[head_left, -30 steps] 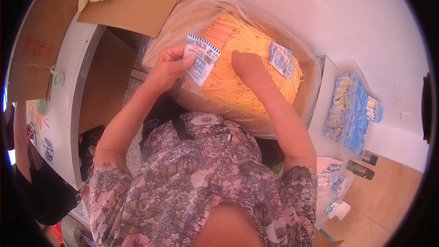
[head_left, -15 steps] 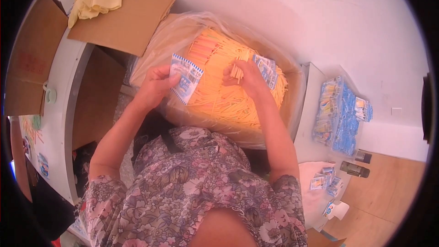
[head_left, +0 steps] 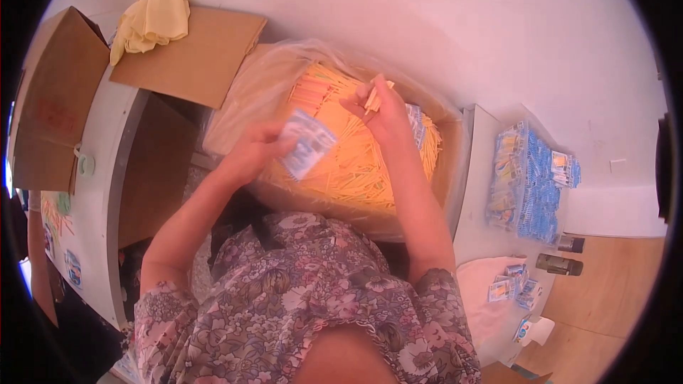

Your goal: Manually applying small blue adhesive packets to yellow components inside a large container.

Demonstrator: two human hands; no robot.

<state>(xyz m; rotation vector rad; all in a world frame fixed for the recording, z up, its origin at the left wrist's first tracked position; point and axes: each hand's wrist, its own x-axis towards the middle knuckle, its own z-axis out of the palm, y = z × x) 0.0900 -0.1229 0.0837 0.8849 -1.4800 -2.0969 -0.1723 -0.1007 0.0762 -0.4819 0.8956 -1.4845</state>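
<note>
My left hand [head_left: 257,151] is closed on a small blue-and-white printed packet [head_left: 309,144], pinched at its left side and blurred by motion. My right hand [head_left: 388,115] grips a small bundle of thin yellow sticks [head_left: 373,100], their ends showing between thumb and fingers. Both hands are above a cardboard box [head_left: 447,171] lined with clear plastic. Loose yellow sticks [head_left: 356,181] fill it, with a patch of orange-pink ones [head_left: 311,92] at the far left. Partly hidden behind my right wrist, more printed packets [head_left: 415,122] lie on the sticks.
A clear bin [head_left: 514,220] of blue packets stands on the right. Nearer, several packets [head_left: 504,290] lie on a pink cloth [head_left: 475,313]. At left are cardboard flaps [head_left: 196,50], a yellow cloth [head_left: 153,21], a white table [head_left: 99,242] and another person's arm [head_left: 39,263].
My left hand has swung the packet rightward, over the sticks. My right hand has moved farther out with its bundle, which is now tilted. The whole view has shifted slightly.
</note>
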